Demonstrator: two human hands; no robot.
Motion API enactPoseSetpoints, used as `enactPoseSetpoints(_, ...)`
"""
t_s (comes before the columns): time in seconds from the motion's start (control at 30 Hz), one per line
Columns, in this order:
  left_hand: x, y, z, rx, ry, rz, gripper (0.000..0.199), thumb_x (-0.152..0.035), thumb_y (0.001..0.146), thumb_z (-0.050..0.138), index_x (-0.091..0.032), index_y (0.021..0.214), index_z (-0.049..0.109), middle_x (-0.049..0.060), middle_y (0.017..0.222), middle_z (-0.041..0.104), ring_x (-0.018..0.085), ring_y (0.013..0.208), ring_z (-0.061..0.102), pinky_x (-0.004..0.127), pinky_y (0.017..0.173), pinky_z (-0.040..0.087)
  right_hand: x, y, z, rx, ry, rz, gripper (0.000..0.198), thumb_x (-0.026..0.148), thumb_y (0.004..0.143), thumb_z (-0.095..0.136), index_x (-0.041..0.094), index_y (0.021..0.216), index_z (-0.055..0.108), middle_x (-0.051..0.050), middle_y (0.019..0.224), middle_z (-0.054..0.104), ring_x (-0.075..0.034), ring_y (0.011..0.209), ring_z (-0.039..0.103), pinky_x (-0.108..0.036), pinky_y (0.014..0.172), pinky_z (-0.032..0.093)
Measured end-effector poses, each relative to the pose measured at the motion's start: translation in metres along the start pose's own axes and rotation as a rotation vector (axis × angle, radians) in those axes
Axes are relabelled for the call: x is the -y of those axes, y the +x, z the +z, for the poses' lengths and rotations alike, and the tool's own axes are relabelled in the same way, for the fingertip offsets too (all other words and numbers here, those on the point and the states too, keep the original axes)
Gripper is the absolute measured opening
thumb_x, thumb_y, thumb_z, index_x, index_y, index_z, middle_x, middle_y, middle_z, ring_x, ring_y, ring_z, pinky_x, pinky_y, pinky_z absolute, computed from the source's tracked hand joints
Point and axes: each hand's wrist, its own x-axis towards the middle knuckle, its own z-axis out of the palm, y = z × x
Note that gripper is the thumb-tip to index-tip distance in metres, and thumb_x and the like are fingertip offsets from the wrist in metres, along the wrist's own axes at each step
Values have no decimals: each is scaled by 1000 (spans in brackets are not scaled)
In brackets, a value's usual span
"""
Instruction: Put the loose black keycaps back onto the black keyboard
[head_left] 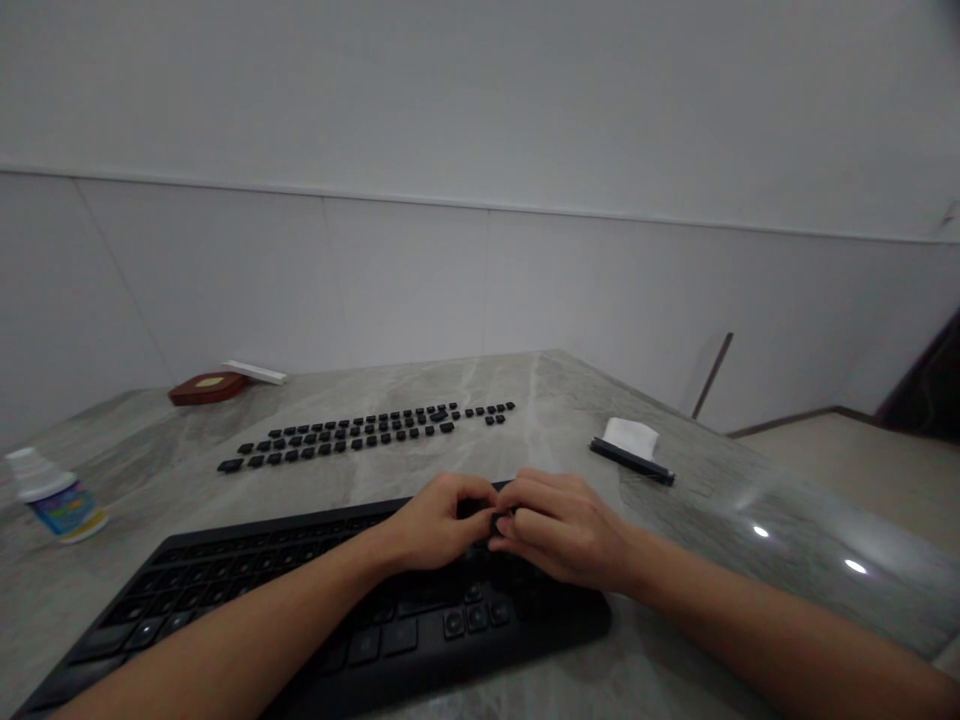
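A black keyboard (420,640) lies at an angle in front of me, with many key positions stripped of their caps on the left side. Over its upper right part, my left hand (444,522) and my right hand (566,528) meet fingertip to fingertip. Pinched between them is a small black keycap (501,521), mostly covered by the fingers. Both hands are closed, thumb against forefinger. Beyond the keyboard, loose black keycaps (341,447) stand in several rows on the grey marbled table (555,395).
A white-capped bottle (64,505) stands at the left. Behind the keycaps are a dark red box (208,387) and a white flat strip (255,372). To the right, a black bar-shaped object (632,461) lies against a white tissue (631,437). A pale wall (405,270) borders the table.
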Motion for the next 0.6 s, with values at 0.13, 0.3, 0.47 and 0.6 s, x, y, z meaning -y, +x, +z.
enactPoseSetpoints(0.13,-1,-1,-1,1,21,-6,19,-24,82,52,-13,77,66,-1,70,58,14,69,50,24,66,40,0,0,1,13,81,30,4,19,91,56,16,88,55,-5,86,65,-14,74,57,-25,61,46)
enactPoseSetpoints(0.3,-2,-2,-1,-9,5,-19,17,-21,77,51,-13,75,65,-2,67,55,14,66,48,24,62,38,0,-2,1,-18,126,75,22,20,91,57,16,111,50,-5,88,65,-16,76,58,-27,63,48)
enactPoseSetpoints(0.47,-1,-1,0,-20,5,-16,17,-23,80,53,-14,72,65,-3,65,54,14,66,47,23,61,36,0,-3,0,-26,101,90,20,19,92,54,17,112,51,-3,80,63,-14,70,56,-25,57,45)
enactPoseSetpoints(0.6,-2,-3,-2,-37,-76,10,18,-29,83,56,-15,81,66,-1,71,58,15,70,50,25,66,39,-6,-4,-4,-17,114,167,25,19,92,54,17,117,52,-4,84,64,-14,72,58,-25,60,48)
